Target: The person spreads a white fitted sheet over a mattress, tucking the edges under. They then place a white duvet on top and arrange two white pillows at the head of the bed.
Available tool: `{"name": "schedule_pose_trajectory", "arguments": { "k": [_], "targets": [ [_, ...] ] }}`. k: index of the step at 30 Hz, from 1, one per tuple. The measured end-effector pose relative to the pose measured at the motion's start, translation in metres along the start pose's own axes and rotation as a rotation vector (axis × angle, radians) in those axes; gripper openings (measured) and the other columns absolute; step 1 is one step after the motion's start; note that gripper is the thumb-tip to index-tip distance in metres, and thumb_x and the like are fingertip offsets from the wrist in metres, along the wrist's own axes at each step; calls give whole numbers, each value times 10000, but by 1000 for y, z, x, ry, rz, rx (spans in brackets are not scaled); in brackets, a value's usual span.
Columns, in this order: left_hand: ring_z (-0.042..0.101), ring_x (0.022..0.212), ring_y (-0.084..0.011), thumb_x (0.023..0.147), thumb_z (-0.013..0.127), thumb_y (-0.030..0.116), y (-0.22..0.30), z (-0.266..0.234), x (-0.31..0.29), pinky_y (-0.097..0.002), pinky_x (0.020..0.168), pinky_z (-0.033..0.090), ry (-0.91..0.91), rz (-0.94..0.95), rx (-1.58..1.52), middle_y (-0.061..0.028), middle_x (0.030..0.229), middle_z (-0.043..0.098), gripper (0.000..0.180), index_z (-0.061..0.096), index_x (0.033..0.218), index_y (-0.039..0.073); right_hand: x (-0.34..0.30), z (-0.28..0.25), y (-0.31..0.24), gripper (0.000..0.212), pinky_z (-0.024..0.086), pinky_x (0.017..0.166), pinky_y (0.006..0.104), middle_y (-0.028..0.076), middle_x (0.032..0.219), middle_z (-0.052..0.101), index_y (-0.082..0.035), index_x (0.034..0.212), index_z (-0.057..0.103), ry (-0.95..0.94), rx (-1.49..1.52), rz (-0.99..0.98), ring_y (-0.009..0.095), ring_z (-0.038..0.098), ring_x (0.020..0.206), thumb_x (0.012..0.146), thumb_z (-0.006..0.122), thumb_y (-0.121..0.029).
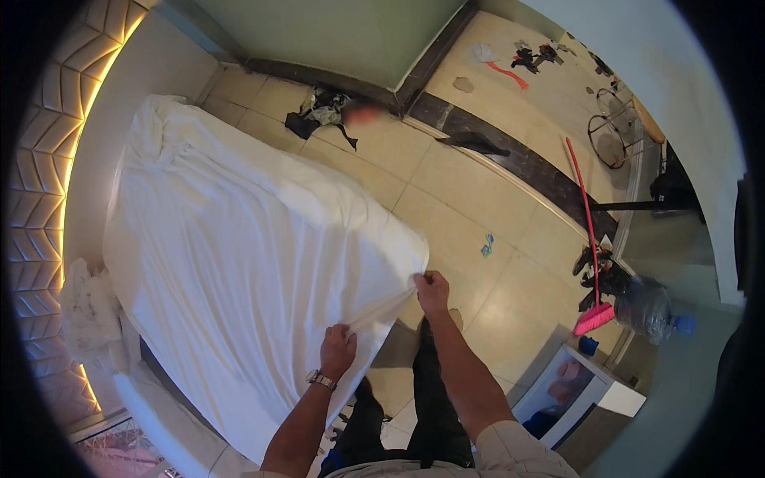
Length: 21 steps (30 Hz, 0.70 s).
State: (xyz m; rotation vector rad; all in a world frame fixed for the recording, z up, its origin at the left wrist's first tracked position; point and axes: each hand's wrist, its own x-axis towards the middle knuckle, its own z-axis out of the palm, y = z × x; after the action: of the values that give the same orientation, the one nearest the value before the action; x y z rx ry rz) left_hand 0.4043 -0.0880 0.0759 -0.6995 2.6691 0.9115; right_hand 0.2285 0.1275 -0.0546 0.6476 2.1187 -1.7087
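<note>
A large white bedsheet is spread over a bed, its surface running in long loose wrinkles. My right hand pinches the sheet at its near right corner, where the cloth is drawn to a point. Closer to me and further left, my left hand has its fingers curled on the same cloth near its front edge. A taut fold stretches between the two hands. There is a metal watch on my left wrist. At the far end the sheet is bunched up.
Tiled floor lies right of the bed, with dark clothing by the far wall. On the right are a red-handled broom, a large clear water bottle and a white cabinet. A lit padded wall panel flanks the left.
</note>
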Motion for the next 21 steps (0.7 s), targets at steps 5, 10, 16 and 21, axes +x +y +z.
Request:
{"name": "schedule_pose_trajectory", "arguments": {
  "k": [5,10,16,21],
  "targets": [
    [695,924,-352,920,719,158,30,6,18,-459,820,573,-76,31,-71,-190,1049,686,244,668,1127,38,-6,-54,40,283,566,808,417,156,870,750,-36,941,730,83,-294,110,307,730,843,840,772,-297],
    [710,917,-345,921,718,153,51,10,49,-455,804,574,-58,82,-105,-174,993,708,246,675,1132,33,17,-55,113,322,570,848,420,163,970,758,-46,947,737,-51,-384,344,316,732,920,821,788,-338],
    [709,800,-324,935,702,128,76,15,103,-426,725,575,58,155,-192,-159,921,718,180,678,1082,27,67,-40,36,619,583,781,415,146,1269,642,-96,1437,442,-69,-55,174,249,648,1047,960,730,-365],
    [710,772,-299,951,703,138,107,8,136,-406,705,576,151,-10,-328,-169,925,718,162,682,1068,29,95,-6,-99,691,597,707,425,150,1314,623,-92,1534,395,-171,-116,633,282,664,1064,980,693,-376]
  ]
}}
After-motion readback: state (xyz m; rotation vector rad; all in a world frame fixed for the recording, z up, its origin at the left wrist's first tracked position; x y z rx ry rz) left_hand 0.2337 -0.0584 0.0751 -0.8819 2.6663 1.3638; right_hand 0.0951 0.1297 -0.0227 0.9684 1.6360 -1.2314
